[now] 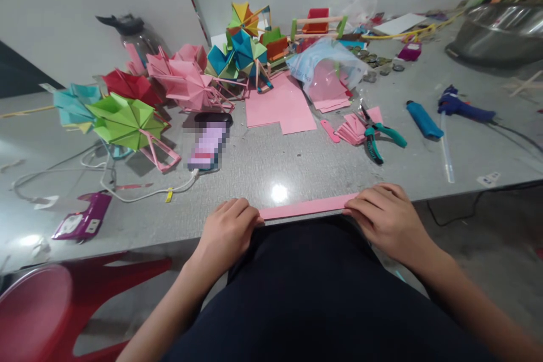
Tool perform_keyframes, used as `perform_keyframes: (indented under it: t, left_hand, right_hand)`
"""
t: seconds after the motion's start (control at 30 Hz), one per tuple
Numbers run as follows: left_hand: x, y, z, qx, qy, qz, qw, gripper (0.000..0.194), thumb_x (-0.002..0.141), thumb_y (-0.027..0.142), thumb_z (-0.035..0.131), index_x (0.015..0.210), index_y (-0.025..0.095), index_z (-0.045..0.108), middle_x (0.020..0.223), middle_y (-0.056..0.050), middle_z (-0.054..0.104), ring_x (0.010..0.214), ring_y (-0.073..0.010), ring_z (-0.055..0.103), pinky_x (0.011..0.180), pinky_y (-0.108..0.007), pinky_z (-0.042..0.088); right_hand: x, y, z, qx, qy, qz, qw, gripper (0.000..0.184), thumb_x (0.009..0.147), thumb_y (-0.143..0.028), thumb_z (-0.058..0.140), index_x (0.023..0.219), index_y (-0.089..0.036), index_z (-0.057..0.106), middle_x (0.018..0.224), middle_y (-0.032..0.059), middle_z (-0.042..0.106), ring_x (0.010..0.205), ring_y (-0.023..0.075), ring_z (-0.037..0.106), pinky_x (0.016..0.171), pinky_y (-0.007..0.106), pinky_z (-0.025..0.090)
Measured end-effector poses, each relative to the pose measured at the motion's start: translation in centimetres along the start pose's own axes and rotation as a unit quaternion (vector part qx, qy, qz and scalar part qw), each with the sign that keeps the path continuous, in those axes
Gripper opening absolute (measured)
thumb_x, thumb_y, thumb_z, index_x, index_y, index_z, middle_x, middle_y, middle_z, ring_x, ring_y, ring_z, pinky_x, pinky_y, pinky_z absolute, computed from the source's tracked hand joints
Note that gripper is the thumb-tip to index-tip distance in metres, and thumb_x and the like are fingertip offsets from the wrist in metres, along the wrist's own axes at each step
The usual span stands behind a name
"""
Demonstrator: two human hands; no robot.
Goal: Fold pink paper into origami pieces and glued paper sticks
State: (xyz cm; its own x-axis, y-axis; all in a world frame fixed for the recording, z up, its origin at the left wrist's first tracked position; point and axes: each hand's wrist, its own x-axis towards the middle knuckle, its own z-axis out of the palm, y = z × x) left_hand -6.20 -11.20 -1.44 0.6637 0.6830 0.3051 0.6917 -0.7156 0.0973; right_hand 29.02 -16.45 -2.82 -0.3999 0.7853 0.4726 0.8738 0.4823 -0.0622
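A long narrow strip of pink paper (305, 208) lies along the near edge of the grey table (263, 169). My left hand (231, 229) pinches its left end, fingers curled together. At the other end my right hand (386, 218) grips the strip with thumb and fingers, the thumb partly hidden. Beyond the strip lie a pink paper sheet (275, 104), small folded pink pieces (353, 127), a flat pink stick (330, 131) and pliers with teal handles (373, 144).
Folded paper umbrella shapes in green (125, 119) and pink (190, 82) stand at the left. A phone (208, 144) is plugged into a white cable. To the right are a blue glue gun (464, 106), a clear glue stick (446, 150) and a metal bowl (500, 37). A red stool (38, 311) stands below.
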Motion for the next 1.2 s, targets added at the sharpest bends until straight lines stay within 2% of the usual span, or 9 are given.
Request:
perform_keyframes:
  t: [0.17,0.4,0.57,0.87,1.07,1.2]
  left_hand:
    - [0.6,-0.4,-0.2,-0.079,-0.042,-0.061,0.994,0.027,0.109,0.027,0.052,0.090,0.019,0.069,0.087,-0.005,0.070,0.075,-0.0183,0.064,0.069,-0.032,0.047]
    - [1.1,-0.2,-0.1,-0.087,-0.062,-0.116,0.988,0.022,0.105,0.026,0.057,0.087,0.019,0.066,0.086,-0.005,0.070,0.078,-0.0205,0.065,0.070,-0.033,0.048]
    - [1.3,0.0,0.1,-0.088,-0.055,-0.133,0.986,0.022,0.105,0.026,0.055,0.086,0.020,0.064,0.085,-0.004,0.069,0.075,-0.0195,0.064,0.069,-0.032,0.048]
    - [1.6,-0.1,0.6,-0.049,-0.044,-0.143,0.988,0.019,0.106,0.027,0.053,0.090,0.020,0.061,0.088,-0.004,0.069,0.079,-0.0208,0.064,0.070,-0.033,0.048]
    - [1.3,-0.3,0.7,-0.038,-0.035,-0.117,0.992,0.019,0.108,0.027,0.054,0.092,0.020,0.062,0.088,-0.005,0.069,0.080,-0.0216,0.064,0.072,-0.034,0.047]
    - [1.2,-0.2,0.7,-0.054,-0.027,-0.124,0.990,0.021,0.107,0.028,0.056,0.090,0.020,0.063,0.088,-0.004,0.070,0.080,-0.0213,0.063,0.072,-0.034,0.047]
  right_hand:
    - [0.6,0.6,0.0,0.006,-0.014,-0.002,1.000,0.023,0.107,-0.022,0.055,0.090,-0.022,0.070,0.085,0.0020,0.071,0.083,0.0203,0.063,0.092,0.040,0.038]
    - [1.2,0.7,0.7,-0.029,-0.021,-0.007,0.999,0.029,0.110,-0.022,0.048,0.087,-0.019,0.066,0.087,0.0052,0.070,0.085,0.0215,0.058,0.090,0.039,0.036]
    - [1.6,1.0,1.2,-0.046,-0.025,0.002,0.999,0.032,0.111,-0.025,0.047,0.085,-0.020,0.065,0.082,0.0050,0.067,0.082,0.0220,0.055,0.083,0.038,0.034]
    - [1.7,1.5,1.7,-0.002,-0.035,0.027,0.999,0.031,0.112,-0.034,0.046,0.091,-0.021,0.064,0.084,0.0052,0.064,0.083,0.0233,0.053,0.079,0.037,0.038]
    - [1.7,1.5,1.7,-0.001,-0.033,0.029,0.999,0.030,0.112,-0.033,0.047,0.091,-0.020,0.064,0.088,0.0066,0.064,0.084,0.0232,0.054,0.077,0.038,0.039]
    - [1.8,1.7,1.6,-0.001,-0.047,0.031,0.998,0.031,0.112,-0.033,0.048,0.089,-0.020,0.064,0.088,0.0061,0.065,0.083,0.0232,0.056,0.078,0.038,0.040]
